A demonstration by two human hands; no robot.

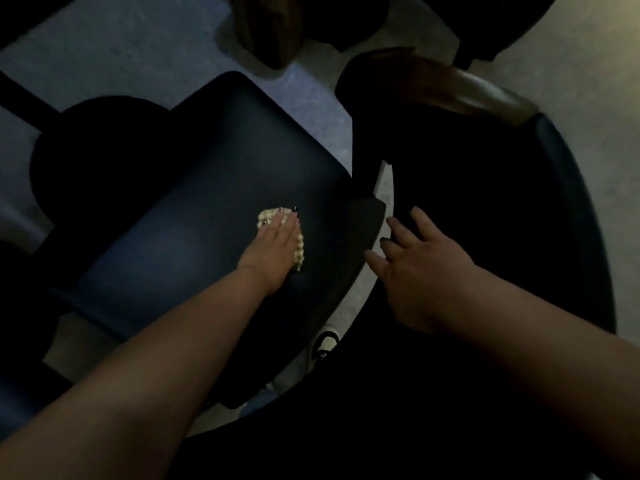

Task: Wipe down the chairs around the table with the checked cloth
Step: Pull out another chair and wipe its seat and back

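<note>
Mid-wipe on the dark blue chair seat (194, 188) right now. Left hand (277, 244) flat on the checked cloth (300, 252), fingers straight and together, palm pressing it down onto the seat near the right-hand edge, by the armrest (372, 216). Cloth mostly hidden under the palm — only a pale fringe showing past the fingertips and along the side. Left arm stretched out long from the bottom-left corner, wrist fairly straight.

Right hand (415, 268) loose and spread, fingers apart, holding nothing, hovering over or maybe resting on the very dark neighbouring chair (561, 188). Too murky there to tell about contact.

Looks like plenty of seat not yet covered, going by where the cloth sits. Next move probably calls for a sweep back across the seat toward the far-left side, keeping even pressure so the cloth doesn't bunch up, then onto the armrest and the next chair. Dim lighting, so hard to judge what's already clean.
</note>
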